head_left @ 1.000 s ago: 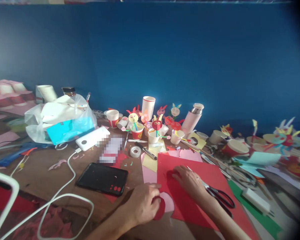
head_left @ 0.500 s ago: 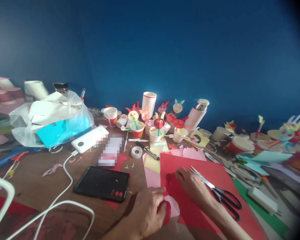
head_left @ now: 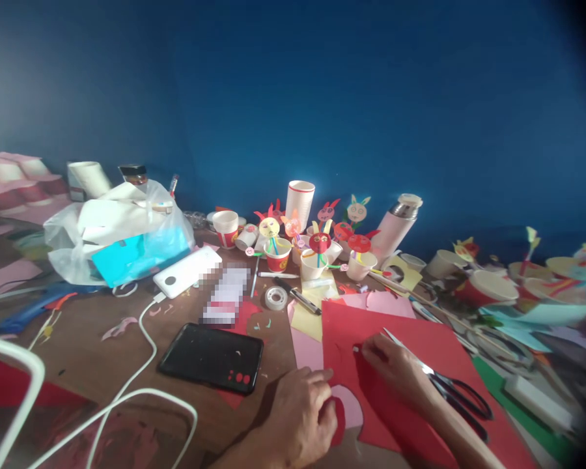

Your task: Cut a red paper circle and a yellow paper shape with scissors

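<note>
My left hand [head_left: 300, 410] rests low on the table, its fingers curled. Between thumb and fingers it holds the edge of a curved red paper piece [head_left: 340, 423], beside a rounded pink paper shape [head_left: 350, 407]. Over a large red sheet [head_left: 344, 326], my right hand [head_left: 388, 365] has its fingertips pinched together. A tiny white bit [head_left: 355, 349] shows right at those fingertips; whether it is held or lies on the sheet is unclear. Scissors [head_left: 439, 381] with black handles lie on the red sheet, partly behind my right wrist, blades slightly apart.
Left of my hands are a black phone [head_left: 212, 358], a white power bank [head_left: 188, 270] and its cable [head_left: 146, 326]. A tape roll [head_left: 276, 298] and a black marker [head_left: 305, 301] lie ahead. Paper cups [head_left: 278, 257] with paper figures and a pink flask [head_left: 395, 228] stand farther back.
The whole scene has shifted slightly right in view. My right hand has drawn back a little over the red sheet, and the white bit now shows at its fingertips. My left hand keeps its grip.
</note>
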`<state>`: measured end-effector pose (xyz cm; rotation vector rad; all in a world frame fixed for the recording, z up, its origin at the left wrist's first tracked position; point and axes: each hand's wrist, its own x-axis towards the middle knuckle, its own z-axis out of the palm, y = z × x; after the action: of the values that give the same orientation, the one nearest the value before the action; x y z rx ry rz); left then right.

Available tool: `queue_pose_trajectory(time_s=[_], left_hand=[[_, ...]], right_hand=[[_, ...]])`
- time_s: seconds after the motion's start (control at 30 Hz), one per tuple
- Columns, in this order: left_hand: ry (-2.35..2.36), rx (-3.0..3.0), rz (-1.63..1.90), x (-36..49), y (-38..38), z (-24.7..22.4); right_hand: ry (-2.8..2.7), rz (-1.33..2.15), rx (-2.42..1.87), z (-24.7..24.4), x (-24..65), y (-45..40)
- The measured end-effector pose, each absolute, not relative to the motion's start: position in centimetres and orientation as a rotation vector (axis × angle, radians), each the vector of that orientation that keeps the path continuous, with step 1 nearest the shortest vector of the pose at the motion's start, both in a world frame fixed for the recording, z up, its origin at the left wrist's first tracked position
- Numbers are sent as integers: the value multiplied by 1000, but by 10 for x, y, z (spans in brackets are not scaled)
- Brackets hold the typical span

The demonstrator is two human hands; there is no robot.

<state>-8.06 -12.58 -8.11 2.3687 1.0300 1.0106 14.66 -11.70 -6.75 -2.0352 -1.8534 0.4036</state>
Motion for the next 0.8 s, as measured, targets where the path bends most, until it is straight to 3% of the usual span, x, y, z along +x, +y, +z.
queue_pose_trajectory(time_s=[0.4,0.8], left_hand=[[1059,2363,1132,-78,-129,-82],[1064,2390,873,-78,-127,-84]], right_hand=[[-1805,376,-2057,-69,139,-115],[-1841,350,-2066,-77,142,-118]])
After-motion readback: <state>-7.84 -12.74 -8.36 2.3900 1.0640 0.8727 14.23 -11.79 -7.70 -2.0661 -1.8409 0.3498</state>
